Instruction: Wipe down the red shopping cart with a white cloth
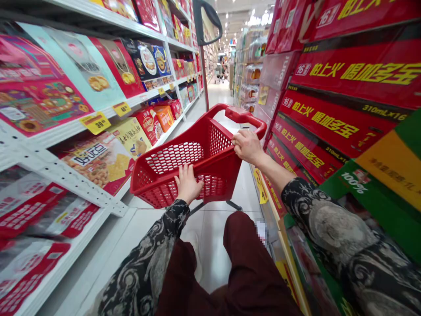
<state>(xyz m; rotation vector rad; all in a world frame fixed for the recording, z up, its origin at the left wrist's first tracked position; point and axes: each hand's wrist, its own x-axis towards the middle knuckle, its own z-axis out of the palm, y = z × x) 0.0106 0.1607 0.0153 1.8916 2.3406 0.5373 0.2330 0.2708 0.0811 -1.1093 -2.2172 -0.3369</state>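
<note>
A red plastic shopping basket (215, 169) with perforated walls stands tilted in front of me in the aisle, with nothing seen inside it. Dark metal legs (234, 205) show beneath, and a tall post with a black loop handle (215, 26) rises behind. My left hand (190, 183) is on the basket's near rim, fingertips over the edge and thumb apart on the outer wall. At the right corner, below the red handle (245, 116), my right hand (247, 145) has its fingers closed over the rim.
On the left, white shelves (141, 96) hold boxed snacks with yellow price tags (95, 123). Stacked red drink cartons (329, 114) and a green carton (371, 193) line the right side closely. White floor tiles (219, 245) run down the aisle, with a distant trolley (219, 74).
</note>
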